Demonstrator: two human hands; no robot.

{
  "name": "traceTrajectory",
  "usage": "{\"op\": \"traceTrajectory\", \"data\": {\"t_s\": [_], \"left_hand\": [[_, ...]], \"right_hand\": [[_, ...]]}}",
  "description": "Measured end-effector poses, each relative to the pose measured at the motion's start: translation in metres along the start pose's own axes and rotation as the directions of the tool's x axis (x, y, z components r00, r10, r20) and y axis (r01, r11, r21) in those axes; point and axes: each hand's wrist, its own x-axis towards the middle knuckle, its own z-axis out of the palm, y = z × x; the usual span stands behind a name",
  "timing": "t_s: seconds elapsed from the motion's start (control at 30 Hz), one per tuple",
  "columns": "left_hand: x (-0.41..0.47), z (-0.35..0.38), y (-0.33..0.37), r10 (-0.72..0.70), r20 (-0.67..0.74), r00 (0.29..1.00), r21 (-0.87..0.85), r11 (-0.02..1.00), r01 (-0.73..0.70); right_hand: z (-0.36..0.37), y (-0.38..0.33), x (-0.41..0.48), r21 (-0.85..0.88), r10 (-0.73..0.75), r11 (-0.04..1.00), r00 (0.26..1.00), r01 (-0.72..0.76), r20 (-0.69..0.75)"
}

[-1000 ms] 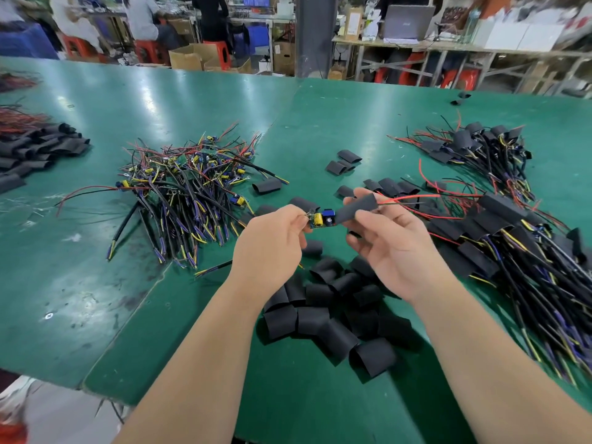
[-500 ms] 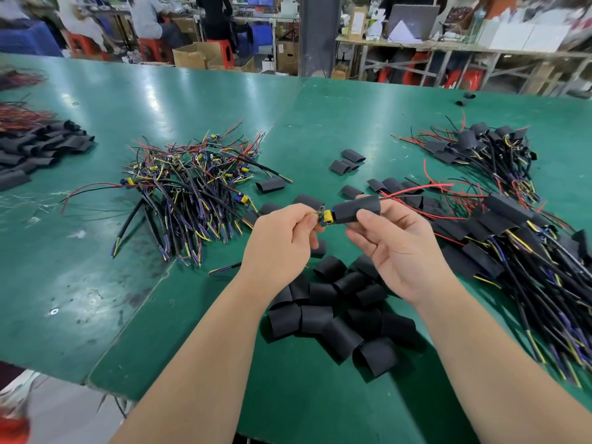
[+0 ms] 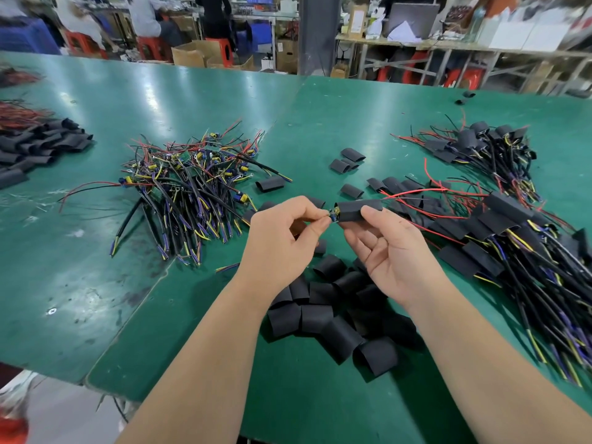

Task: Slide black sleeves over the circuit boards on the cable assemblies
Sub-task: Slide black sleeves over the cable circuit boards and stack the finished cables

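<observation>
Left hand pinches the exposed end of a circuit board between thumb and forefinger, other fingers curled under. Right hand holds a black sleeve, thumb on the near side and fingers behind, palm turned up toward us. We see both hands raised above the green table, near its middle. The sleeve covers most of the board, only a small yellow and blue bit sticks out at the left mouth. Thin red wires run out of the sleeve's right end toward the right.

Under the hands we see a heap of loose sleeves, and a few more scattered singly beyond the hands. To the left lies a tangle of bare cable assemblies, boards showing, black leads fanning toward us. To the right lies a pile of sleeved assemblies, with a second sleeved pile further back. At the far left edge sits another stack of sleeves. Background is shelves, boxes and seated people, blurred
</observation>
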Motion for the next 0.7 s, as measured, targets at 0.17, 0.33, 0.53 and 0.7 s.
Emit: {"op": "traceTrajectory", "data": {"t_s": [0.17,0.33,0.53,0.7], "left_hand": [[0.0,0.0,-0.004,0.062,-0.022,0.998,0.099,0.993,-0.06],[0.0,-0.003,-0.005,-0.044,-0.028,0.999,0.059,0.997,0.046],[-0.001,-0.007,0.002,-0.076,0.036,0.996,-0.091,0.993,0.079],[0.009,-0.026,-0.014,-0.136,-0.205,0.969,0.169,0.971,0.172]], "right_hand": [[-0.001,-0.002,-0.002,-0.21,-0.051,0.975,0.995,0.068,0.084],[0.001,0.003,-0.004,-0.257,-0.039,0.964,0.991,0.07,0.126],[0.014,0.004,-0.001,-0.079,-0.072,0.995,0.996,0.068,-0.056],[0.01,-0.062,0.001,0.089,-0.242,0.96,0.944,0.267,-0.225]]}}
